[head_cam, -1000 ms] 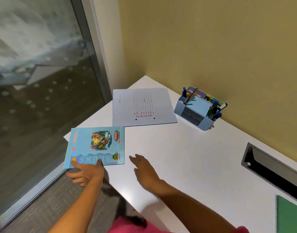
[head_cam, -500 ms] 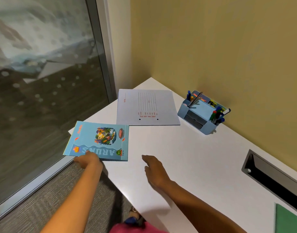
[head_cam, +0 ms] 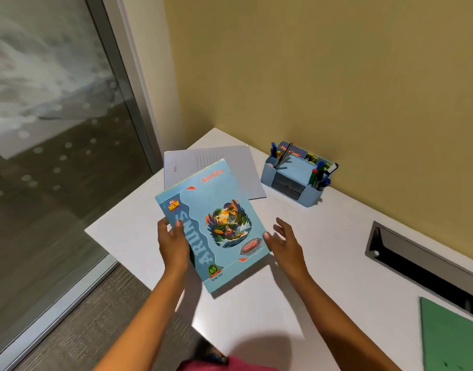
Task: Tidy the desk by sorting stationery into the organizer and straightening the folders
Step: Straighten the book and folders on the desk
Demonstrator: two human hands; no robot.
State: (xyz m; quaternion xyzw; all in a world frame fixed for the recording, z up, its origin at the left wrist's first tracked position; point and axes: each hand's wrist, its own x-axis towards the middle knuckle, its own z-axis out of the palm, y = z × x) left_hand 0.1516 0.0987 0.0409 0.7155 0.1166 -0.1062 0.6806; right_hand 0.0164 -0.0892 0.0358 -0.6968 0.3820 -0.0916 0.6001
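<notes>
A light-blue notebook (head_cam: 216, 220) with a colourful picture and the word "ARUNS" on its cover is lifted off the white desk (head_cam: 323, 258), tilted. My left hand (head_cam: 174, 243) grips its left edge, thumb on the cover. My right hand (head_cam: 283, 241) is spread, its thumb touching the notebook's right edge. Behind the notebook a pale grey folder (head_cam: 246, 167) lies flat, partly hidden. A blue organizer (head_cam: 294, 180) holding several pens and markers stands by the wall.
A green folder (head_cam: 452, 338) lies at the desk's right front corner. A dark rectangular cable slot (head_cam: 417, 263) is cut into the desk on the right. A yellow wall runs behind, a glass pane to the left, grey carpet below.
My left hand has picked the notebook up from the desk's left corner and turned it towards the middle. My right hand has risen to its right edge.
</notes>
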